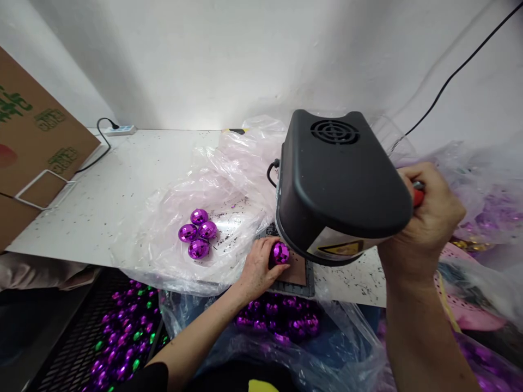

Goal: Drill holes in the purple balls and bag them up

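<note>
My left hand (260, 265) has its fingers closed around a shiny purple faceted ball (280, 252), holding it at the base plate (297, 269) of a bench machine. Above and to the right looms the machine's black vented housing (343, 179), with a yellow warning label on its lower front. At the housing's right side my right hand (433, 212) is wrapped round a handle (418, 194), of which a red part shows. Several more purple faceted balls (198, 249) lie on clear plastic film (163, 228) left of my left hand.
Below the table edge, a plastic-lined blue bin (347, 326) holds many purple balls. A black mesh crate (61, 332) contains purple and green balls. A cardboard box (36, 141) and power strip (120, 130) are at left. Plastic bags (486, 185) and a pink basket (474, 310) crowd the right.
</note>
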`<move>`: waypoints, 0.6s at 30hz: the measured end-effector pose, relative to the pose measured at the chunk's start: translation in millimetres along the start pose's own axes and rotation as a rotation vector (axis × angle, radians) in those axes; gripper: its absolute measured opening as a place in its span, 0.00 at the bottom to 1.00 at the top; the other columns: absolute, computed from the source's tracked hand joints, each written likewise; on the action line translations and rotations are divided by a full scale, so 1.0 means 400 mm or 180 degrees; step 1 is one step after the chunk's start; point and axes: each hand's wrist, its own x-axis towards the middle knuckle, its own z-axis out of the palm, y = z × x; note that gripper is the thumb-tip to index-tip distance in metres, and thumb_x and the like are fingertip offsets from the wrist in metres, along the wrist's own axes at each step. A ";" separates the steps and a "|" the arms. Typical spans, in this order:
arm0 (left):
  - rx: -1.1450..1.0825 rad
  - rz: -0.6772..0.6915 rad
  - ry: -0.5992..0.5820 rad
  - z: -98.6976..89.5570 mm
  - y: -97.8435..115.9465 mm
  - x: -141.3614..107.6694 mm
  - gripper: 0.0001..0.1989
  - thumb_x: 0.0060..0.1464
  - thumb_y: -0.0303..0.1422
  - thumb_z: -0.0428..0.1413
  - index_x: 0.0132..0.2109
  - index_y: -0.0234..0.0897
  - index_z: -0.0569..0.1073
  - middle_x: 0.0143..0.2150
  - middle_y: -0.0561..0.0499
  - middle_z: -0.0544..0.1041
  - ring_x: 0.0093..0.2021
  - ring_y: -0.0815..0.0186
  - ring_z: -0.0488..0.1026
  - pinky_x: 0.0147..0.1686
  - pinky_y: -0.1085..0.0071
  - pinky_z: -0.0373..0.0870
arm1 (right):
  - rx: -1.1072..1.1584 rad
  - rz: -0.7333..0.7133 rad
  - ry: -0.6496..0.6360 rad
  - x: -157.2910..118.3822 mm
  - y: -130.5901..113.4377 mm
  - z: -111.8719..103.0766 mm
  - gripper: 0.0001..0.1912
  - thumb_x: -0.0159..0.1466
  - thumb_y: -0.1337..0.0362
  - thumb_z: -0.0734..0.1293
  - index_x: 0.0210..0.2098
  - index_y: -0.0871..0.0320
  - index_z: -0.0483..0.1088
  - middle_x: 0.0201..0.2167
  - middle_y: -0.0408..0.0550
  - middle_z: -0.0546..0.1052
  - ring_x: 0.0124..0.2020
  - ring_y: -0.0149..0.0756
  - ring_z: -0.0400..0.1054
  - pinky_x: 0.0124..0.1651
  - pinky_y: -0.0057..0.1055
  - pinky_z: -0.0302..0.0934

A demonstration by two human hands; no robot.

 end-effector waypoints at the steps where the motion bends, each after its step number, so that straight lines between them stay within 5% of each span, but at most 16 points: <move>1: 0.0104 0.0019 0.0025 0.002 0.001 0.004 0.23 0.56 0.36 0.63 0.58 0.40 0.71 0.57 0.42 0.74 0.58 0.51 0.69 0.59 0.51 0.66 | 0.0002 0.0014 -0.0002 0.001 -0.002 -0.001 0.11 0.65 0.62 0.62 0.28 0.61 0.65 0.20 0.37 0.63 0.22 0.21 0.54 0.28 0.23 0.48; 18: -0.0274 -0.0116 -0.0284 0.020 0.034 0.034 0.15 0.51 0.36 0.64 0.47 0.43 0.74 0.47 0.46 0.76 0.58 0.48 0.68 0.70 0.39 0.48 | -0.0129 0.0094 0.0155 -0.003 -0.008 0.002 0.13 0.65 0.59 0.63 0.28 0.61 0.66 0.20 0.37 0.62 0.22 0.21 0.53 0.28 0.24 0.47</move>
